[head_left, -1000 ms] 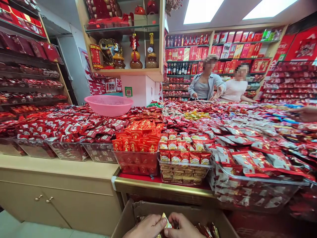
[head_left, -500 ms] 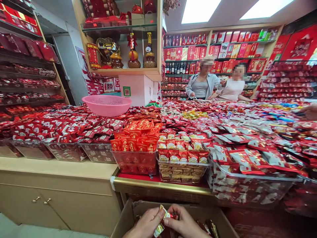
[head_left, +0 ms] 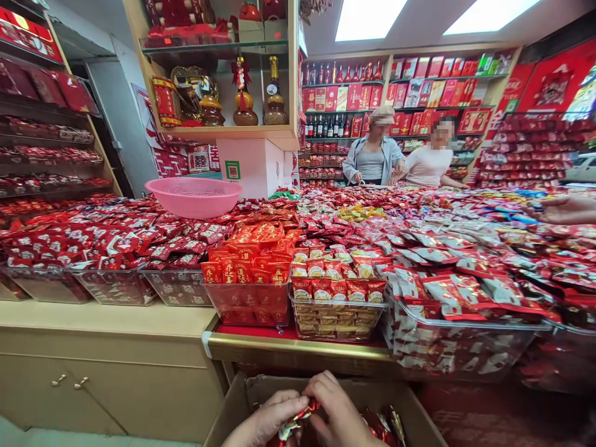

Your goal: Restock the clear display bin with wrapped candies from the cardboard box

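Meeting low over a lidless brown cardboard box, two bare hands are held close together, with a small glossy packet in red, white and gold gripped between them. By the left hand the packet is pinched, the thumb being laid along its top and the other fingers being largely hidden beneath. By the right hand the packet's upper end is covered, its bent fingers being drawn in close to the left fingertips and only a narrow gap being left before the thumb. Whether a single wrapper or several are held cannot be told. Beneath and beside the right wrist, more shiny red and gold packets are seen in the box.

Just above the box, a counter edged with a gold metal strip is seen. On it a clear plastic basket is set, filled with upright red, white and gold packets marked DURIAN. To its left, bright red pouches with gold lettering are heaped in another clear bin; to its right, red and white packets are piled in a wider one. Farther back, a pink plastic colander is rested among the sweets, and two people are seen behind the display. At the right edge, another person's hand is stretched over the goods.
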Demonstrator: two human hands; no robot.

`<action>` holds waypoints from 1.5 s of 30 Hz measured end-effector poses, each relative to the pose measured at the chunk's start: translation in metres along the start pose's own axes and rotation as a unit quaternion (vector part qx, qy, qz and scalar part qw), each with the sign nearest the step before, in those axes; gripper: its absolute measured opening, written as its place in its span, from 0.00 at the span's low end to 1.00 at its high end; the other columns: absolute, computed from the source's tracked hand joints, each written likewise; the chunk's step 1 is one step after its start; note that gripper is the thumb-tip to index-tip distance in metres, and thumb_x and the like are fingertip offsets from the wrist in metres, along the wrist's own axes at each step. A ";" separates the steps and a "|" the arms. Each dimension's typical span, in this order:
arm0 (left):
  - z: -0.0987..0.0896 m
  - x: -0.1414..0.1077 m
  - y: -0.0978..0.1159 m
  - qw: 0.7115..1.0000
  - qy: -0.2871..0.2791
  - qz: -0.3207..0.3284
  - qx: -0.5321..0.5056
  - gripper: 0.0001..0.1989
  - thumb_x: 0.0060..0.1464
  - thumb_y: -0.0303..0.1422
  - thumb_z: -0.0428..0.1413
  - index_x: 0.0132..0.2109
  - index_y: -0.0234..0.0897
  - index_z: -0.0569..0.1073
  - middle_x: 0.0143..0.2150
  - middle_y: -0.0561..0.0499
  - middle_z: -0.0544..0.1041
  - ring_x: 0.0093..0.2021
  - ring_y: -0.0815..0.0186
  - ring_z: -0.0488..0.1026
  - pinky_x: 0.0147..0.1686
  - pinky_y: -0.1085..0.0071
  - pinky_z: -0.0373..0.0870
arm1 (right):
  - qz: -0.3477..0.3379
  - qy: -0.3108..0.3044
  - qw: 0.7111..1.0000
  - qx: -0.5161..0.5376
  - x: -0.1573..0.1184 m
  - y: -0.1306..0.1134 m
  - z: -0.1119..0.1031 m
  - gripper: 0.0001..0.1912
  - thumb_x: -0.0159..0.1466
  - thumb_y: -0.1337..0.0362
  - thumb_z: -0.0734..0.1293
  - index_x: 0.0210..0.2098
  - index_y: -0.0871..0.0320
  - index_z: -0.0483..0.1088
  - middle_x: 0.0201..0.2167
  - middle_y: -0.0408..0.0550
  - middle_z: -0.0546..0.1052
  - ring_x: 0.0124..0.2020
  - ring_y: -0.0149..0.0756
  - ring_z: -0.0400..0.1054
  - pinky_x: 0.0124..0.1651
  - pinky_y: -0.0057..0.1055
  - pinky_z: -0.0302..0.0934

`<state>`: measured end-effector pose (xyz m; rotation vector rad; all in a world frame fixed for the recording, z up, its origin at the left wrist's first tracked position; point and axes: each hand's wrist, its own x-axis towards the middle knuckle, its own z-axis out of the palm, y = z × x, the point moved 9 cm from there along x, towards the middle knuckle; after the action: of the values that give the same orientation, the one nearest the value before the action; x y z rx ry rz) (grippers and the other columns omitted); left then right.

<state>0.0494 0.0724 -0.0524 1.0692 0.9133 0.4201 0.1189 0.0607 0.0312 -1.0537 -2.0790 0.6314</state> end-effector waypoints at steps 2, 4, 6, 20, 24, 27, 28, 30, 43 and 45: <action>0.000 0.000 0.009 0.998 -0.001 0.050 -0.034 0.18 0.38 0.44 0.57 0.31 0.33 0.67 0.21 0.56 0.67 0.20 0.73 0.62 0.24 0.75 0.57 | -0.031 -0.007 0.999 0.010 -0.001 -0.007 -0.001 0.22 0.45 0.80 0.56 0.36 0.57 0.64 0.35 0.48 0.68 0.38 0.34 0.58 0.39 0.30 0.56; -0.004 0.000 0.020 0.992 0.016 0.109 -0.057 0.18 0.36 0.40 0.59 0.32 0.32 0.67 0.24 0.56 0.67 0.24 0.73 0.62 0.27 0.76 0.57 | -0.043 0.017 0.999 0.030 -0.002 -0.008 -0.006 0.26 0.45 0.80 0.54 0.41 0.56 0.62 0.40 0.50 0.66 0.43 0.36 0.57 0.44 0.33 0.56; -0.010 -0.001 0.028 0.986 0.050 0.152 -0.051 0.17 0.36 0.39 0.60 0.31 0.32 0.67 0.23 0.57 0.66 0.24 0.75 0.60 0.26 0.77 0.55 | -0.010 0.080 0.995 0.060 -0.003 0.001 -0.018 0.26 0.48 0.79 0.55 0.45 0.56 0.61 0.45 0.51 0.64 0.48 0.38 0.56 0.49 0.37 0.53; -0.008 -0.008 0.043 0.977 0.104 0.180 0.055 0.16 0.36 0.38 0.59 0.30 0.32 0.65 0.23 0.58 0.65 0.22 0.76 0.58 0.23 0.78 0.54 | 0.264 0.086 0.871 0.405 -0.011 0.054 0.009 0.15 0.53 0.53 0.61 0.25 0.61 0.63 0.16 0.40 0.66 0.18 0.23 0.57 0.21 0.22 0.50; -0.003 -0.013 0.049 0.978 0.079 0.190 0.042 0.16 0.37 0.36 0.59 0.33 0.32 0.66 0.27 0.56 0.67 0.26 0.73 0.60 0.27 0.77 0.57 | 0.275 0.090 0.863 0.415 -0.012 0.053 0.004 0.15 0.54 0.53 0.61 0.27 0.61 0.64 0.17 0.40 0.67 0.18 0.24 0.57 0.21 0.22 0.50; 0.000 -0.015 0.050 0.979 0.066 0.191 0.024 0.16 0.40 0.38 0.57 0.35 0.32 0.67 0.28 0.54 0.67 0.27 0.72 0.61 0.28 0.76 0.57 | 0.289 0.116 0.859 0.407 -0.013 0.056 -0.002 0.16 0.52 0.52 0.62 0.27 0.60 0.64 0.19 0.42 0.68 0.19 0.26 0.59 0.21 0.23 0.51; -0.001 -0.014 0.050 0.980 0.072 0.186 0.023 0.15 0.42 0.39 0.55 0.34 0.32 0.68 0.27 0.55 0.66 0.26 0.73 0.60 0.27 0.77 0.56 | 0.291 0.121 0.859 0.403 -0.013 0.057 -0.004 0.16 0.52 0.52 0.62 0.27 0.60 0.65 0.19 0.42 0.67 0.19 0.26 0.59 0.21 0.23 0.52; -0.003 -0.013 0.048 0.980 0.090 0.177 0.029 0.14 0.44 0.41 0.52 0.31 0.32 0.68 0.24 0.56 0.64 0.23 0.74 0.57 0.24 0.77 0.54 | 0.291 0.126 0.861 0.399 -0.013 0.058 -0.006 0.17 0.51 0.52 0.62 0.27 0.61 0.65 0.19 0.42 0.67 0.19 0.27 0.60 0.21 0.24 0.53; 0.006 -0.015 0.042 0.989 0.002 0.145 -0.011 0.14 0.34 0.26 0.45 0.31 0.33 0.70 0.24 0.55 0.67 0.25 0.71 0.59 0.25 0.76 0.54 | 0.042 0.110 0.988 0.098 0.001 -0.005 -0.048 0.08 0.59 0.64 0.57 0.32 0.57 0.67 0.29 0.48 0.70 0.32 0.34 0.63 0.35 0.28 0.57; -0.001 -0.012 0.039 0.988 0.034 0.153 0.011 0.14 0.31 0.24 0.45 0.29 0.34 0.69 0.24 0.56 0.67 0.25 0.71 0.59 0.26 0.75 0.55 | -0.007 0.106 0.992 0.073 0.004 -0.030 -0.059 0.08 0.59 0.66 0.57 0.35 0.56 0.66 0.31 0.48 0.70 0.34 0.34 0.63 0.36 0.29 0.58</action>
<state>0.0466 0.0819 -0.0124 1.2258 0.8168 0.7054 0.1483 0.0539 0.0906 -0.9775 -1.8272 0.6245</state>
